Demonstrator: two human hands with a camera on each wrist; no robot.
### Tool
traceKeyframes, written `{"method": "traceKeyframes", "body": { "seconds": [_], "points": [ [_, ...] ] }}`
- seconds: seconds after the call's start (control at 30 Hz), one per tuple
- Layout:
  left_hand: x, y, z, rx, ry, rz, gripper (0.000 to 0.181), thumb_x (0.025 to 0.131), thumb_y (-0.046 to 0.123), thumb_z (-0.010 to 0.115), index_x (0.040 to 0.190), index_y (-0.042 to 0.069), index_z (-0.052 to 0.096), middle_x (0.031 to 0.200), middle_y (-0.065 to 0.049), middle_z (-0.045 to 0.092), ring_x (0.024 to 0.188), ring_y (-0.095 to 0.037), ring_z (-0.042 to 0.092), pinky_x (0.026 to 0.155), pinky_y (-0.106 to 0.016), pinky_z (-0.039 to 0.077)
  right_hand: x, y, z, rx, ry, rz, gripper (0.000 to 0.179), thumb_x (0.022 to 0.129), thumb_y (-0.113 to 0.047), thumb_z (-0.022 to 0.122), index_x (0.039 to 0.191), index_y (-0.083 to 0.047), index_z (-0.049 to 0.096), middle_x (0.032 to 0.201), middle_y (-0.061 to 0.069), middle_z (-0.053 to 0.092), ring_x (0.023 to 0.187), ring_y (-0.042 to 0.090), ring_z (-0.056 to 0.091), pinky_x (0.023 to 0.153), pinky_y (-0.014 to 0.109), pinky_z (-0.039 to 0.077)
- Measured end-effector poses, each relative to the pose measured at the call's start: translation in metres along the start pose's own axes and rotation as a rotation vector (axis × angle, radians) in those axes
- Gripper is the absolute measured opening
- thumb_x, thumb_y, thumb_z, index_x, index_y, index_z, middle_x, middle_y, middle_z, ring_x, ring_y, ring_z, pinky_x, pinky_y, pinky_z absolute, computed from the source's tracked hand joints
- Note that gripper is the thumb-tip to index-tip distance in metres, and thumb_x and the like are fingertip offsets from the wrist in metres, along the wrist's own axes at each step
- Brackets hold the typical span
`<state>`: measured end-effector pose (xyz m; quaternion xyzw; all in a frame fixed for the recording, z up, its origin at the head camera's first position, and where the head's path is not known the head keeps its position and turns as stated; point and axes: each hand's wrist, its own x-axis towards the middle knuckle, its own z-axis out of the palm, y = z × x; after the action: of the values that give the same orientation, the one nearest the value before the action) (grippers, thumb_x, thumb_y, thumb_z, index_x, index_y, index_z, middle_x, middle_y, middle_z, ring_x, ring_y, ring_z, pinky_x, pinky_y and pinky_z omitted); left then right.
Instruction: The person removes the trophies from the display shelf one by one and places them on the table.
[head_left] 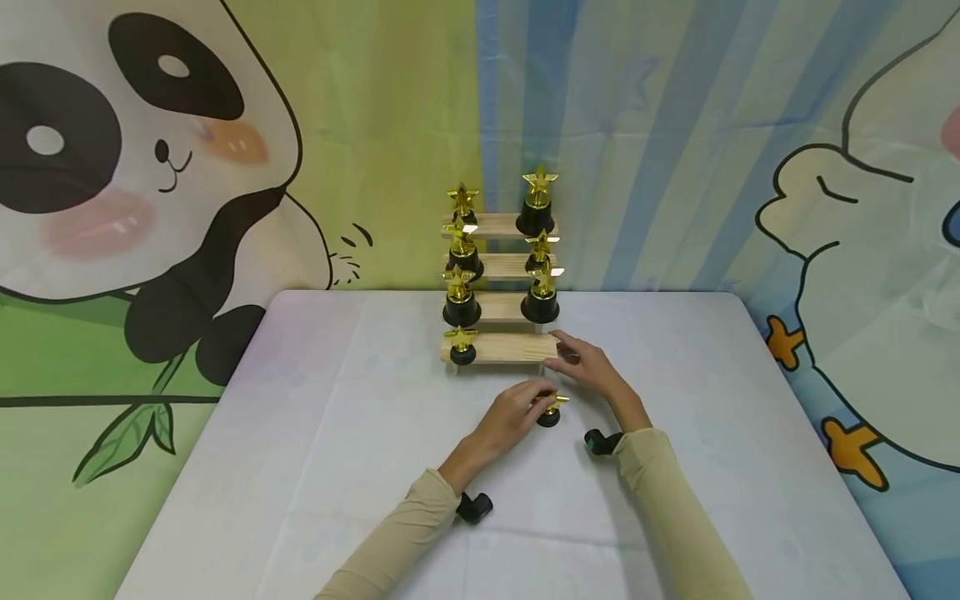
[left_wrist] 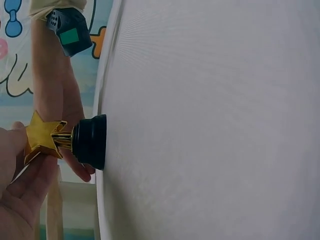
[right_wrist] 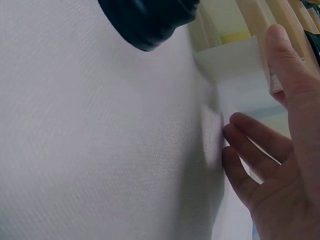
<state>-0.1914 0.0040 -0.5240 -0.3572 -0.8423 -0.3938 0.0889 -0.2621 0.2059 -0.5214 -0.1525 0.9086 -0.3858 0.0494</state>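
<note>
My left hand [head_left: 513, 414] pinches the gold star of a small trophy [left_wrist: 40, 136] between thumb and fingers. The trophy's black round base [head_left: 548, 419] points down to the white tabletop; whether it touches cannot be told. Just behind it stands a tiered wooden rack [head_left: 510, 348]. At the right end of its lowest step, my right hand [head_left: 596, 368] holds the board between thumb [right_wrist: 281, 55] and index finger. Its other fingers spread down beside the rack's white side. A matching trophy [head_left: 462, 347] stands at the left of that step.
On the upper steps, star trophies stand at left and right, such as a trophy [head_left: 542, 300] on the second step. A black wrist device [head_left: 474, 508] is at each sleeve. The white table [head_left: 375, 467] meets a printed cartoon curtain [head_left: 390, 150] behind the rack.
</note>
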Motion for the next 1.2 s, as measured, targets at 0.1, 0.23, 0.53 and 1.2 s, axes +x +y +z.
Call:
{"method": "traceKeyframes", "body": {
  "seconds": [0.1, 0.23, 0.53, 1.2],
  "points": [
    [-0.0001, 0.0003, 0.0000, 0.007, -0.008, -0.008, 0.023, 0.098, 0.019, 0.057, 0.114, 0.006, 0.065, 0.108, -0.001, 0.070, 0.100, -0.009, 0.066, 0.087, -0.021, 0.054, 0.0005, 0.0001, 0.0006, -0.003, -0.004, 0.013, 0.061, 0.091, -0.044, 0.065, 0.143, -0.018, 0.046, 0.135, 0.017, 0.058, 0.121, 0.034, 0.059, 0.103, 0.048, 0.048],
    [0.0001, -0.0006, 0.0002, 0.009, -0.013, -0.006, 0.022, 0.098, 0.019, 0.057, 0.114, 0.006, 0.065, 0.108, -0.001, 0.070, 0.101, -0.010, 0.066, 0.088, -0.022, 0.054, 0.0011, 0.0007, 0.0014, -0.002, -0.005, 0.014, 0.062, 0.091, -0.045, 0.065, 0.143, -0.019, 0.046, 0.135, 0.017, 0.059, 0.121, 0.034, 0.059, 0.103, 0.048, 0.048],
    [0.0010, -0.0016, -0.0001, 0.011, -0.021, -0.005, 0.023, 0.098, 0.018, 0.057, 0.115, 0.005, 0.065, 0.108, -0.001, 0.070, 0.100, -0.009, 0.066, 0.088, -0.021, 0.054, 0.0011, 0.0009, 0.0012, -0.015, 0.001, 0.023, 0.063, 0.091, -0.046, 0.065, 0.144, -0.018, 0.045, 0.135, 0.019, 0.058, 0.122, 0.035, 0.058, 0.103, 0.048, 0.048],
    [0.0026, 0.0009, -0.0047, 0.020, -0.074, -0.035, 0.022, 0.098, 0.016, 0.057, 0.116, 0.005, 0.065, 0.110, -0.001, 0.070, 0.102, -0.010, 0.066, 0.089, -0.021, 0.053, 0.0016, 0.0015, 0.0020, -0.030, 0.002, 0.011, 0.060, 0.090, -0.046, 0.065, 0.142, -0.022, 0.047, 0.132, 0.019, 0.060, 0.120, 0.035, 0.061, 0.101, 0.049, 0.050]
  ]
}}
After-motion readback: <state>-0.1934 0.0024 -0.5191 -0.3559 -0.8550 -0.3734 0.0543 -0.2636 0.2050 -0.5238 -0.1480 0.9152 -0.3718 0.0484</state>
